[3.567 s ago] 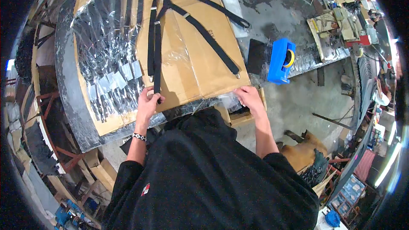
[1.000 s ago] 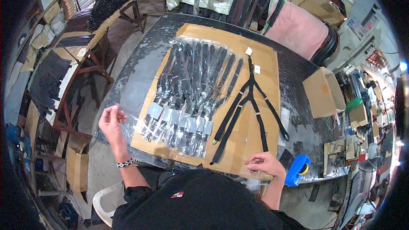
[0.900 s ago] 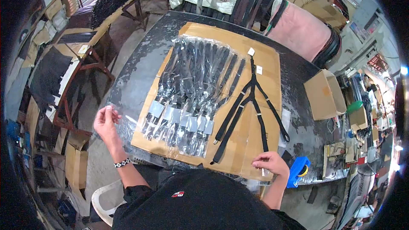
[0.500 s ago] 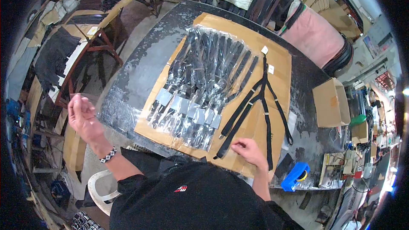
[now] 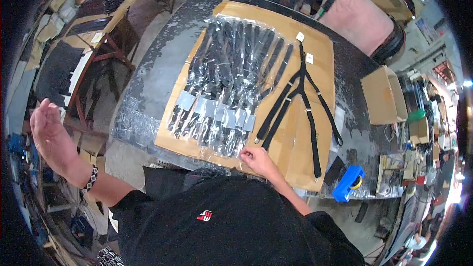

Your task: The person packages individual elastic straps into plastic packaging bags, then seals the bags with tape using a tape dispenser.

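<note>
Black suspenders (image 5: 301, 88) with metal clips and white tags lie spread on a flat cardboard sheet (image 5: 295, 162). Beside them, to the left, is a row of clear plastic packs (image 5: 231, 69) holding black straps and grey cards. My right hand (image 5: 254, 158) is over the cardboard's near edge, by the lower right end of the packs, its fingers closed; what they hold, if anything, is too small to name. Off the table at the far left, my left hand (image 5: 48, 125) is raised with its fingers bunched, and nothing can be made out in it.
The dark table (image 5: 148, 74) extends around the cardboard. A blue tape dispenser (image 5: 348, 183) stands at its near right corner, and an open cardboard box (image 5: 382, 96) at the right edge. Behind the table is a pink-covered pile (image 5: 357, 17). Another bench (image 5: 84, 64) is at the left.
My left hand has moved further left, away from the table. My right hand has shifted left, from the suspenders' lower end to the corner of the packs. The view has shifted slightly.
</note>
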A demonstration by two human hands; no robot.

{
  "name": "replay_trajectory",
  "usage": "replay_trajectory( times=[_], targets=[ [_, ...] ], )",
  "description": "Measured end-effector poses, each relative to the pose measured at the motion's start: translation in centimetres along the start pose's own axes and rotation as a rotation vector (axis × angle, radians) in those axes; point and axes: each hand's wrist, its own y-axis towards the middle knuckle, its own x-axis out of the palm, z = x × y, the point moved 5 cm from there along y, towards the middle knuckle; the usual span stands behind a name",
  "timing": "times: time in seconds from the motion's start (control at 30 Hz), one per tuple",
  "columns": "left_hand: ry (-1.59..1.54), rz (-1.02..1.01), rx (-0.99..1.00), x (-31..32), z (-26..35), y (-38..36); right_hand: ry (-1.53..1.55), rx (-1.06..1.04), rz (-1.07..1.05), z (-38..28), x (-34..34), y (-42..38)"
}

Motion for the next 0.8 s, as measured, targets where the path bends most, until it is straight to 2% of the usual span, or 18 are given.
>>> replay_trajectory(
  times=[0.03, 0.1, 0.13, 0.17, 0.23, 0.27, 0.37, 0.4, 0.5, 0.53, 0.57, 0.6, 0.67, 0.7, 0.77, 0.8],
  targets=[
    [-0.007, -0.038, 0.002, -0.6, -0.2, 0.3, -0.011, 0.021, 0.055, 0.3, -0.4, 0.1],
    [-0.470, -0.137, -0.105, -0.7, -0.9, 0.0, 0.085, 0.018, 0.126, 2.7, 0.0, 0.9],
    [-0.532, -0.007, -0.128, -0.3, -1.0, 0.3, 0.161, 0.024, 0.135, 3.1, 0.1, 1.3],
    [-0.662, -0.127, -0.185, 1.2, -0.8, 0.4, 0.240, 0.025, 0.142, 3.4, 0.3, 1.7],
    [-0.908, -0.369, -0.294, 4.1, 0.3, 0.0, 0.163, -0.036, 0.070, 2.2, 1.2, 1.9],
    [-0.858, -0.237, -0.164, 2.6, 0.0, 0.6, 0.104, -0.087, 0.022, 1.6, 1.9, 1.9],
    [-0.852, -0.568, -0.169, 6.1, 1.0, -0.8, -0.026, -0.138, -0.104, 0.2, 3.0, 1.8],
    [-0.703, -0.407, -0.106, 5.1, 0.1, -0.8, -0.025, -0.156, -0.127, 0.4, 3.3, 1.8],
    [-0.496, -0.391, -0.067, 8.9, -0.3, -4.3, 0.032, -0.097, -0.116, 0.8, 3.0, 1.2],
    [-0.447, -0.449, -0.099, 10.0, -0.7, -5.3, 0.087, -0.047, -0.102, 1.4, 2.9, 1.1],
    [-0.376, -0.382, -0.116, 10.6, -1.4, -6.7, 0.143, 0.002, -0.087, 2.1, 2.8, 0.9],
    [-0.364, -0.399, -0.196, 12.0, -2.1, -8.3, 0.146, 0.042, -0.069, 2.2, 2.3, 0.5],
    [-0.384, -0.522, -0.313, 14.6, -4.3, -11.2, 0.151, 0.121, -0.028, 2.4, 0.6, -0.5],
    [-0.417, -0.630, -0.350, 16.0, -5.3, -12.3, 0.200, 0.110, 0.012, 3.5, 0.0, -1.0],
    [-0.415, -0.629, -0.388, 18.2, -5.8, -14.2, 0.296, 0.094, 0.089, 6.8, -1.4, -3.0],
    [-0.412, -0.630, -0.409, 19.1, -6.0, -15.1, 0.208, 0.121, 0.131, 7.7, -3.0, -4.9]
  ],
)
